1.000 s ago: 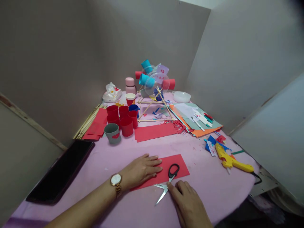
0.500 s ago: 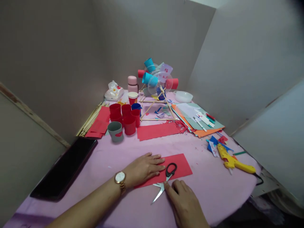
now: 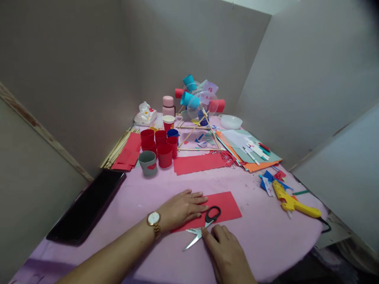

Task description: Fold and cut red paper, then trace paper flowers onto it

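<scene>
A red sheet of paper [image 3: 226, 205] lies on the pink cloth in front of me. Flat on its left part rests my left hand [image 3: 188, 207], fingers stretched out and a gold watch [image 3: 154, 219] at the wrist. A pair of scissors [image 3: 213, 213] with black handles crosses the paper's near edge, blades parted and pointing down-left toward me. My right hand [image 3: 226, 252] has curled fingers, with its thumb against the scissors near the pivot. How the other fingers meet the scissors is hidden.
Red cups [image 3: 164, 156] and a grey cup [image 3: 148, 163] stand ahead. Behind them is a stick frame [image 3: 204, 114] bearing a wheel with cups. A black tablet-like slab [image 3: 89, 205] lies left; a yellow glue gun [image 3: 296, 203], paper sheets [image 3: 263, 161] and pens lie right.
The scissors have turned slightly, their blade tips swinging left, and my right hand has shifted a little with them. My left hand stays on the paper. The view has shifted slightly.
</scene>
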A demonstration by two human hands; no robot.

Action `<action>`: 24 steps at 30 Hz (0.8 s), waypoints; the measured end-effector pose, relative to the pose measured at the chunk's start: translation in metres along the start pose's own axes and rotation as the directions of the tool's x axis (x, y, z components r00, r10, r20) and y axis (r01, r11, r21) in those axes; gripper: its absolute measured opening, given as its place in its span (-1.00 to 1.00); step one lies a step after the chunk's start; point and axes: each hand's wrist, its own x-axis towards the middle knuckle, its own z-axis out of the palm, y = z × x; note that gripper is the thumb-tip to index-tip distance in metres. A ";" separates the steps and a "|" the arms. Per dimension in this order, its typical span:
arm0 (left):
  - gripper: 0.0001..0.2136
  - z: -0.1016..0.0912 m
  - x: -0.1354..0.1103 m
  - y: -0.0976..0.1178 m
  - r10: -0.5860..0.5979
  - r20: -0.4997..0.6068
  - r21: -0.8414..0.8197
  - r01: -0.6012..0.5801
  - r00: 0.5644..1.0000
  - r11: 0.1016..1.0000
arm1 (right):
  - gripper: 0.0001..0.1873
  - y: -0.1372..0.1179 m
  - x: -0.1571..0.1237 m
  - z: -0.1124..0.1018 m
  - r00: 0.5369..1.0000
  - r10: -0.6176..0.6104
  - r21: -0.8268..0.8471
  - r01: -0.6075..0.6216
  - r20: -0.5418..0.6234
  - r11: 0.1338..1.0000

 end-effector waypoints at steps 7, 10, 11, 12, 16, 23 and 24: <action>-0.71 0.001 0.000 0.000 0.012 0.003 0.024 -0.012 1.000 1.000 | -0.52 -0.009 0.003 -0.003 0.999 0.035 -0.014 -0.034 0.018 0.999; -0.71 0.001 -0.001 -0.001 0.022 -0.002 0.036 -0.022 1.000 0.999 | -0.52 -0.010 0.002 -0.003 0.999 0.036 -0.024 -0.036 0.025 0.999; -0.71 0.001 -0.001 -0.002 0.025 -0.003 0.040 -0.025 1.000 0.999 | -0.52 -0.010 0.002 -0.002 0.999 0.035 -0.029 -0.034 0.024 0.999; -0.71 0.000 -0.002 -0.002 0.028 -0.003 0.044 -0.028 1.000 0.999 | -0.52 -0.010 0.002 -0.002 0.999 0.033 -0.036 -0.032 0.020 0.999; -0.70 -0.009 -0.010 -0.005 0.025 0.009 0.059 -0.025 1.000 0.998 | -0.55 -0.010 0.000 -0.001 1.000 0.030 -0.045 -0.030 0.001 0.999; -0.68 -0.012 -0.017 -0.008 -0.009 0.029 0.069 0.007 1.000 0.998 | -0.58 -0.012 0.008 0.004 1.000 -0.020 -0.012 0.020 -0.007 1.000; -0.68 -0.012 -0.017 -0.008 -0.015 0.029 0.071 0.013 0.999 0.997 | -0.59 -0.013 0.010 0.005 0.999 -0.036 -0.008 0.036 -0.007 0.999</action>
